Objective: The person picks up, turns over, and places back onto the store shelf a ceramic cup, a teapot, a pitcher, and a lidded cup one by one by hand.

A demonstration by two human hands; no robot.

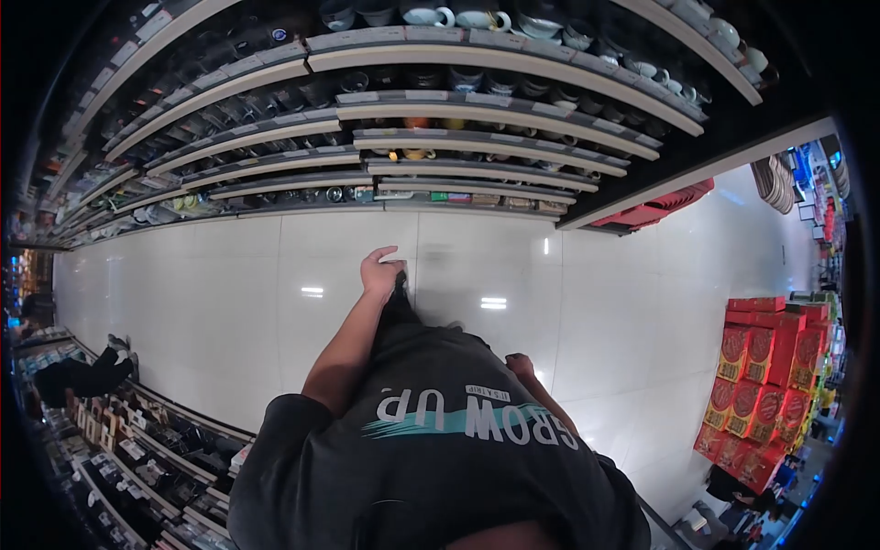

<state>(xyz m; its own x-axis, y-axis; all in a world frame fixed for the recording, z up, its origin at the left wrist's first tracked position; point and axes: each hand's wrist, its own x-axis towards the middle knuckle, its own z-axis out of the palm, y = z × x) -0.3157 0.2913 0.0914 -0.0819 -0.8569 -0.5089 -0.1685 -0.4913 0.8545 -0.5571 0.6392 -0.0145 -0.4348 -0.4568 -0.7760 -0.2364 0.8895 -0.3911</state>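
Head view, the only feed I've got: left hand (380,273) reaches out in front, fingers loosely parted, nothing in it that I can see. Right hand (520,364) sits lower, by the shirt (431,477); too dark and small, can't tell if it grips anything. Shelf (495,116) lies ahead of both hands, across a strip of floor (202,275), neither hand touching it. Its long axis runs left to right, roughly crosswise to the left forearm (346,353). Left hand is nearer; I judge it better placed. Cups (423,16) up high ahead, glasses (335,194) low, ahead-left of it. Red boxes (761,348) well right of the right hand.
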